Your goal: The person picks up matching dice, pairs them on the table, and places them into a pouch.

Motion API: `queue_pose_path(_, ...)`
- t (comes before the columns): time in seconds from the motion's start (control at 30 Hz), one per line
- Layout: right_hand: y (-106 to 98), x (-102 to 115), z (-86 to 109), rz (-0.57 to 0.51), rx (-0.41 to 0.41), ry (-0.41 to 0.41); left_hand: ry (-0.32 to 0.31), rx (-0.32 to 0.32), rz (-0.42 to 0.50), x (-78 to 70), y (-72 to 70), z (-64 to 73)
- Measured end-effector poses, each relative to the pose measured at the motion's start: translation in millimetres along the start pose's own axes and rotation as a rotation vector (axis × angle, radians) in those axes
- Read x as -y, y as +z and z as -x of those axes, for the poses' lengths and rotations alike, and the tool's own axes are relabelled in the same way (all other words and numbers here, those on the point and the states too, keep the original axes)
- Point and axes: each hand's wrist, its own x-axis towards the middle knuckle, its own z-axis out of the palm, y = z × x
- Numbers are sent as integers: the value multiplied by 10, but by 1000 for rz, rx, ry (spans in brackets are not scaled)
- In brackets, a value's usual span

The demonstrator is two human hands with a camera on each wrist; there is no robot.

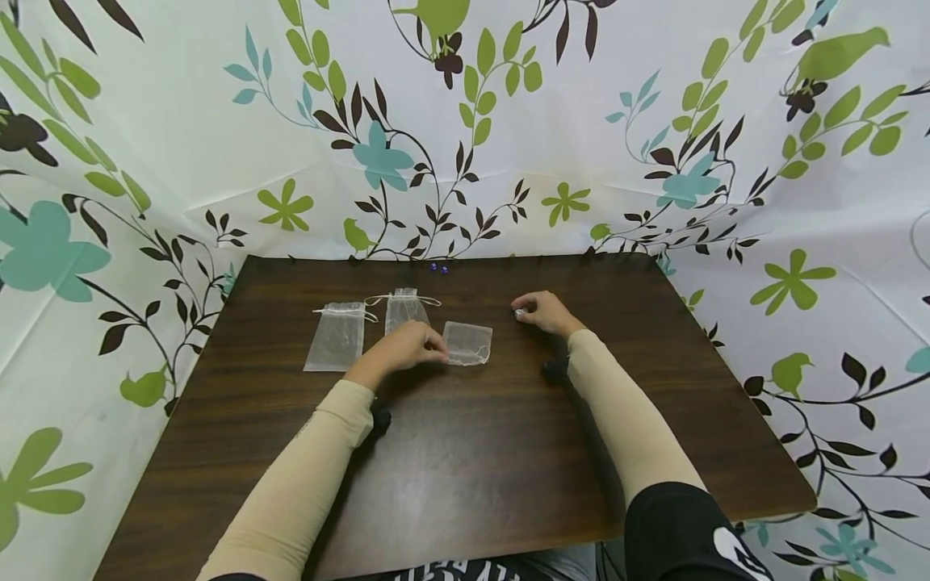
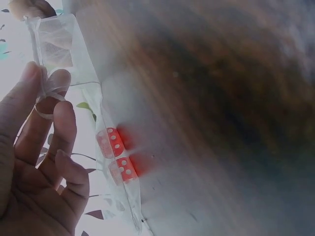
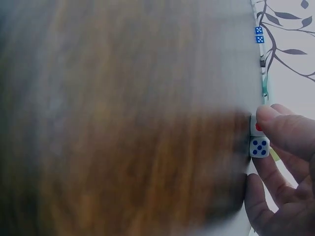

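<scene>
Near the middle of the table (image 1: 465,476), my left hand (image 1: 407,349) pinches a small mesh bag (image 1: 467,340). My right hand (image 1: 548,313) grips two white dice (image 3: 259,147) right of the table's middle, well apart from its right and near edges. Two blue dice (image 3: 259,39) sit along the table's far edge; two other bags (image 1: 336,343) lie left of its middle.

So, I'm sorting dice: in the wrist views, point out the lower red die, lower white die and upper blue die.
Lower red die (image 2: 127,168): left wrist view, pipped face.
Lower white die (image 3: 259,147): right wrist view, pipped face.
Upper blue die (image 3: 259,30): right wrist view, pipped face.
</scene>
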Motion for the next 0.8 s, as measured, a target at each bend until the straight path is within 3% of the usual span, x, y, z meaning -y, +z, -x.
queue_pose_path(0.6, 19, 30, -33, 1, -50, -3, -35, -10, 17, -18, 7, -18)
queue_pose_path(0.8, -12, 98, -55, -32, -103, -9, -42, -13, 19, -29, 7, -20)
